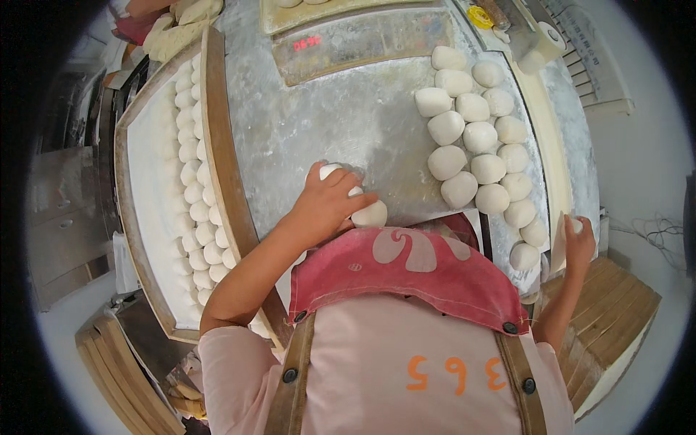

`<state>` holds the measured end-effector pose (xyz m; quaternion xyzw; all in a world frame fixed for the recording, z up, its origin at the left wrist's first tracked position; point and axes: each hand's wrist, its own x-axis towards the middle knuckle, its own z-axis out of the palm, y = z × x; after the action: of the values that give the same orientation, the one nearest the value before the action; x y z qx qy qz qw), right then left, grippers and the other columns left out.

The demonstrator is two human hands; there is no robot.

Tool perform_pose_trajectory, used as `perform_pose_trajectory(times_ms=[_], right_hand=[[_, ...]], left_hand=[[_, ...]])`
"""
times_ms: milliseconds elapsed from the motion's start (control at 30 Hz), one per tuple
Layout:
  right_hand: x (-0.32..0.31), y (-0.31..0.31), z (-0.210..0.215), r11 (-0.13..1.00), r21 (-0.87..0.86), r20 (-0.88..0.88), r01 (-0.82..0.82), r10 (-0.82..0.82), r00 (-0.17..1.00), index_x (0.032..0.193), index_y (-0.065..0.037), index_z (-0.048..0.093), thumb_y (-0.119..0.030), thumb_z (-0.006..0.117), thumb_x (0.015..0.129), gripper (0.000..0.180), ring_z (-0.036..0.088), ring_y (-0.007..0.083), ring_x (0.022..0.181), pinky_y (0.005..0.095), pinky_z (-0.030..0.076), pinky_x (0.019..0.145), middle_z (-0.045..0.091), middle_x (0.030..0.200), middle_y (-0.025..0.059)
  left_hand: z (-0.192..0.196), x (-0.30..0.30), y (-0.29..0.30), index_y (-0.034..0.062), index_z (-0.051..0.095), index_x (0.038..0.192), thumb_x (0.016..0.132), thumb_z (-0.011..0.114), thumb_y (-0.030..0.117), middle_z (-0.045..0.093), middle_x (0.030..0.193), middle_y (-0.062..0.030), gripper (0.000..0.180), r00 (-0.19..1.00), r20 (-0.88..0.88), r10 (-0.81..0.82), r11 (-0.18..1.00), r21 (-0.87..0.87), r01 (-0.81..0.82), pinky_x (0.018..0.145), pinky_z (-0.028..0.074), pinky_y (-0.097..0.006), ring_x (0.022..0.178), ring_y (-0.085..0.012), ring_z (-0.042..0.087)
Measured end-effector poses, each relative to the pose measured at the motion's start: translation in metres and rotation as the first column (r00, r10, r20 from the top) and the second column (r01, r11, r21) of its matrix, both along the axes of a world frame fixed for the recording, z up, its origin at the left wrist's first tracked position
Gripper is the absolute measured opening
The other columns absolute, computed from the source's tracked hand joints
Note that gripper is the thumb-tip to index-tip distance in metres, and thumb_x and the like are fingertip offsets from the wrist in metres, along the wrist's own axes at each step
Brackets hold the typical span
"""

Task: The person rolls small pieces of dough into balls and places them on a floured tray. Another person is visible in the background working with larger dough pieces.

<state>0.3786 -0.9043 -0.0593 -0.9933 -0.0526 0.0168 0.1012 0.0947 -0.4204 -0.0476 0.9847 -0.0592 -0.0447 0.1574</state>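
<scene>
My left hand is on the floury metal worktop near my apron. Its fingers curl over a few white dough balls; the nearest dough ball shows beside the fingertips, and the others are partly covered. Out at the right edge of the table, my right hand is closed on a small white lump that looks like dough, mostly hidden by the fingers. Between the hands, several round dough balls stand in uneven rows on the right side of the worktop.
At left, a wooden-rimmed tray holds rows of smaller dough balls. A floury scale with a lit red display stands at the back. Tape rolls lie back right. A stack of brown boards sits low at right. Another person's arm shows top left.
</scene>
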Motion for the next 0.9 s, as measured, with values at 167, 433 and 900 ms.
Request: perform_pose_trajectory(times_ms=[167,433,900], right_hand=[[0.034,0.026,-0.012,0.974,0.109,0.094,-0.198,0.188,0.978,0.113,-0.002,0.067,-0.040,0.069,0.087,0.046,0.065,0.0374,0.102,0.0401,0.049,0.089,0.068,0.110,0.0215],[0.077,0.129,0.016,0.975,0.038,-0.095,-0.221,0.224,0.970,0.148,-0.016,0.040,-0.032,0.066,0.086,0.069,0.061,0.0347,0.115,0.0409,0.048,0.095,0.061,0.128,0.0196],[0.092,0.266,0.035,0.711,0.474,0.085,-0.520,0.550,0.831,0.130,-0.009,0.056,-0.024,0.068,0.088,0.046,0.064,0.0315,0.109,0.0377,0.050,0.092,0.066,0.119,0.0167]], left_hand=[[-0.009,0.031,0.049,0.0267,0.064,0.120,0.063,0.084,0.022,0.057,0.118,-0.0048,0.061,0.991,0.057,0.125,0.992,0.006,-0.125,0.095,0.038,-0.055,0.114,-0.0263,0.053],[-0.006,0.086,0.105,0.0269,0.059,0.128,0.063,0.086,0.031,0.058,0.121,-0.0039,0.070,0.950,0.064,0.304,0.948,0.081,-0.309,0.099,0.036,-0.062,0.118,-0.0276,0.052],[0.064,0.139,0.150,0.0133,0.058,0.131,0.073,0.082,0.024,0.061,0.128,-0.0074,0.064,0.997,0.044,0.060,0.954,-0.296,-0.044,0.113,0.031,-0.047,0.125,-0.0274,0.052]])
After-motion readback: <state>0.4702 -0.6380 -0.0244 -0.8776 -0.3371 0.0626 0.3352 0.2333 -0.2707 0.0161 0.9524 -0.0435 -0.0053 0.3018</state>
